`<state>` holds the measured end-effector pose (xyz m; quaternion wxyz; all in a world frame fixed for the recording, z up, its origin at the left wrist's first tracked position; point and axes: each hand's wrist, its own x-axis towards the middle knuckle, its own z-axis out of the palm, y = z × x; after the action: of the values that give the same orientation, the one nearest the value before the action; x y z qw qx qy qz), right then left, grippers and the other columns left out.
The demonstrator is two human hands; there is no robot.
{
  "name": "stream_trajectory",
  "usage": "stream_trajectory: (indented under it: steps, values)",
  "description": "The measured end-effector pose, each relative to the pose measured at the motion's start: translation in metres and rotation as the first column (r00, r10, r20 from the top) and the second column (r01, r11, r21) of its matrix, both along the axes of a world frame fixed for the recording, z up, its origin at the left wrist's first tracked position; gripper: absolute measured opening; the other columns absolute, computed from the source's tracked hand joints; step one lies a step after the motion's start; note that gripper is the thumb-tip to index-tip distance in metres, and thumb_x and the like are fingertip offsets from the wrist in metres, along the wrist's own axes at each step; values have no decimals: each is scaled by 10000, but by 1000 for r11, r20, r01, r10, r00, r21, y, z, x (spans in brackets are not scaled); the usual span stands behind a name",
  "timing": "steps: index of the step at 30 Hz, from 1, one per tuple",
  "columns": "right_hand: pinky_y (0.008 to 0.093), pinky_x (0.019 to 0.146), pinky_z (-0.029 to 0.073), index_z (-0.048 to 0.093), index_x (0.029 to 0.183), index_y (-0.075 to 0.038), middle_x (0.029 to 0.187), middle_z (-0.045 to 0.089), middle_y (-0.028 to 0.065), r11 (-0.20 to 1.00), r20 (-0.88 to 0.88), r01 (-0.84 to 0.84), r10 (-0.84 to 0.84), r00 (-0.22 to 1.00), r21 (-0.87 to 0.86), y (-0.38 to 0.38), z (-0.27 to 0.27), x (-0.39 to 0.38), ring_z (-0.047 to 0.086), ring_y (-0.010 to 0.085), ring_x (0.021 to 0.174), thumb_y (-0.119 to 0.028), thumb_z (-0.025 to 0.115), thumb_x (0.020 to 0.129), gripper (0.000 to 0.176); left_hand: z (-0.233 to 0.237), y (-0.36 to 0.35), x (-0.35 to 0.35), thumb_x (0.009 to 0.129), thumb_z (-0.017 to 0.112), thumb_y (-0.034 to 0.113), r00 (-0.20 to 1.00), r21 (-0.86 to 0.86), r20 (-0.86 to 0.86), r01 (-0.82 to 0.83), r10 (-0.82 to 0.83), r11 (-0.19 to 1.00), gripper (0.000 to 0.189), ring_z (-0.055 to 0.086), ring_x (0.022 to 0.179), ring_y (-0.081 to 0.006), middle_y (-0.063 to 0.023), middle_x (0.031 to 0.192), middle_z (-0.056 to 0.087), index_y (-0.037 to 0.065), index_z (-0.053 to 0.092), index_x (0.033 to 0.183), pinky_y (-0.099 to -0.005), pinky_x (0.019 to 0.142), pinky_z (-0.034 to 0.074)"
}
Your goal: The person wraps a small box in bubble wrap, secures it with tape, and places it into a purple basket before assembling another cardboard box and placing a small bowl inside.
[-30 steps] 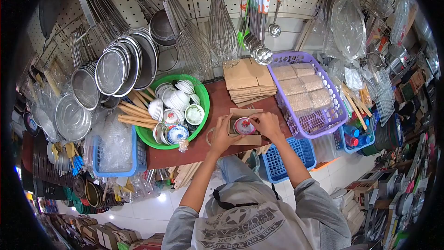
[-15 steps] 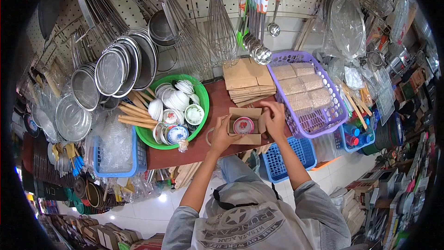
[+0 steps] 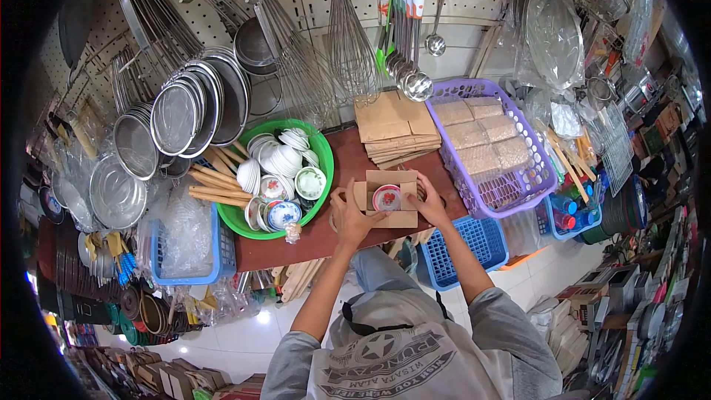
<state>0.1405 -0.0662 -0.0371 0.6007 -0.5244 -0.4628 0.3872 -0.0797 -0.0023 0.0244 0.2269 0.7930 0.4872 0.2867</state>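
A small brown cardboard box [image 3: 402, 219] with raised flaps stands on the dark red table [image 3: 259, 253] in front of me. Inside it sits a bowl [image 3: 386, 198] with a pink-red rim and a red flower pattern. My left hand [image 3: 351, 213] grips the box's left side, its thumb over the near edge by the bowl. On the right side, my right hand [image 3: 428, 198] holds the box, fingers behind the right flap. A stack of flat brown cardboard [image 3: 396, 122] lies just beyond the box.
Left of the box is a green basin [image 3: 326, 155] with bowls and wooden-handled tools. A purple basket [image 3: 485, 211] with bubble-wrapped packs stands right. A blue basket [image 3: 463, 252] is nearer me. Whisks [image 3: 348, 44] and ladles [image 3: 416, 87] hang above the table.
My right hand has moved slightly left and down against the box. The box's flaps now stand spread wider, and my left hand's fingers have shifted outward along the left side.
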Motion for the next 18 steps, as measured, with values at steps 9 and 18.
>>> stream_trajectory:
  steps: [9, 18]
  values:
    - [357, 1114, 364, 310, 1514, -62, 1424, 494, 137, 1000, -35, 16, -16, 999, 10, 1, -13, 3, 470, 218, 1335, -44, 677, 907, 710, 6, -19, 7, 643, 908, 284, 992, 38, 120, 33, -37, 999, 1004, 483, 1127, -396, -200, 1255, 462, 98, 369, 1470, -496, 991, 410]
    - [331, 1114, 361, 287, 1527, -69, 1449, 480, 131, 1000, -125, -2, 2, 992, -4, 2, -16, 3, 460, 202, 1344, -62, 654, 946, 687, 5, -30, -1, 808, 778, 354, 979, 81, 25, 200, -203, 976, 732, 499, 1037, -341, -79, 1240, 650, 124, 463, 1428, -450, 943, 394]
